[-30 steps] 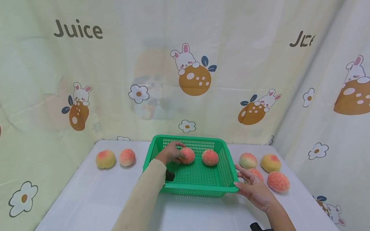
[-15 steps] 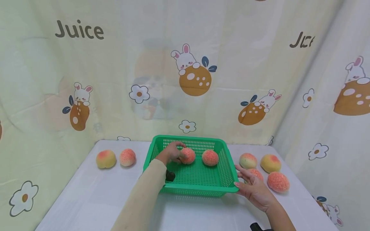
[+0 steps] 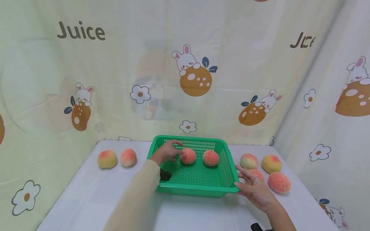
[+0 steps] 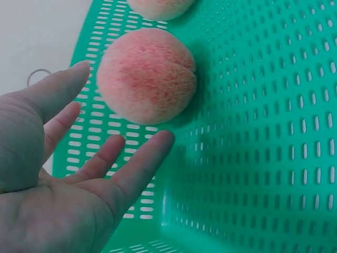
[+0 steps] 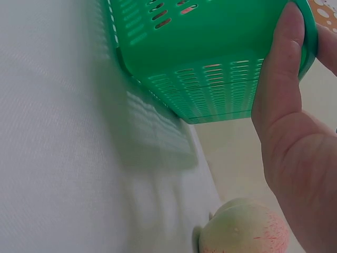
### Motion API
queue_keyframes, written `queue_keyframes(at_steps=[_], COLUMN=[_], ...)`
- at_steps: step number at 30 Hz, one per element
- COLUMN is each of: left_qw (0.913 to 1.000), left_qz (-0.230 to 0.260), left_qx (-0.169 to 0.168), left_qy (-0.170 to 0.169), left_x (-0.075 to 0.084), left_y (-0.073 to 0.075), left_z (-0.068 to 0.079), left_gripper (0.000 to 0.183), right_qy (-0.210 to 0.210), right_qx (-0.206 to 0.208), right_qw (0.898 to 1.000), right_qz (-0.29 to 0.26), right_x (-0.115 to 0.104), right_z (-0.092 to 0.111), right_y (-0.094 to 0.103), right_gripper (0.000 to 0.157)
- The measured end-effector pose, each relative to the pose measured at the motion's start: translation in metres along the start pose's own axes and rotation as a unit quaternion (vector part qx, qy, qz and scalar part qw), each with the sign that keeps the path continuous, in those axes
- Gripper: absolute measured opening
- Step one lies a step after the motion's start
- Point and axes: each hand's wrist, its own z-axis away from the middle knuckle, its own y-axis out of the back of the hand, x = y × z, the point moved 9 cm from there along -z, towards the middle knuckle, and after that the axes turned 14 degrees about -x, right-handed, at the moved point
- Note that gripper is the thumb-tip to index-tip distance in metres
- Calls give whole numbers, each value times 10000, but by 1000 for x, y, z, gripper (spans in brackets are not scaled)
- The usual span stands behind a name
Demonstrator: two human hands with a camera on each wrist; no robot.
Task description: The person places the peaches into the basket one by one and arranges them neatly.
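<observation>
Over the left part of a green plastic basket (image 3: 199, 189), my left hand (image 3: 167, 151) is spread beside a pinkish-red peach (image 3: 188, 156). The left wrist view shows its fingers and thumb apart from that peach (image 4: 147, 76), with nothing held. A second peach (image 3: 211, 158) lies in the basket to the right of the first. My right hand (image 3: 254, 189) holds the basket's front right corner. Seen from the right wrist, the thumb (image 5: 287, 63) lies against the basket's outer wall (image 5: 210, 42) up to the rim, with a finger on the rim's other side.
Left of the basket lie a yellow peach (image 3: 107, 159) and a pink peach (image 3: 128, 157). Several more peaches sit close to the right hand, including a yellow one (image 3: 271, 164) and a red one (image 3: 279, 182). A printed curtain (image 3: 162, 112) hangs behind the white table (image 3: 95, 199).
My left hand has let go of the left peach in the basket and moved slightly left, away from it. The right hand has stayed at the basket's corner.
</observation>
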Motion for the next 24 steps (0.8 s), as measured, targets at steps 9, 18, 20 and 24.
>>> queue_keyframes(at_steps=[9, 18, 20, 24], left_qw=[9985, 9972, 9961, 9943], left_qz=[488, 131, 59, 71], left_qx=[-52, -246, -277, -269], left_qy=[-236, -697, -830, -1030], left_x=[13, 38, 42, 42], left_y=[7, 5, 5, 5], left_z=[18, 40, 45, 54], left_gripper=[53, 53, 51, 50], right_qy=[-8, -130, -118, -68], right_qx=[20, 194, 181, 148], right_qw=[10000, 9997, 9998, 9999], right_qz=[-22, -46, -36, -28], right_x=[-1, 0, 1, -1], right_z=[0, 2, 2, 1], right_y=[-1, -1, -2, -2], right_gripper=[79, 79, 79, 79])
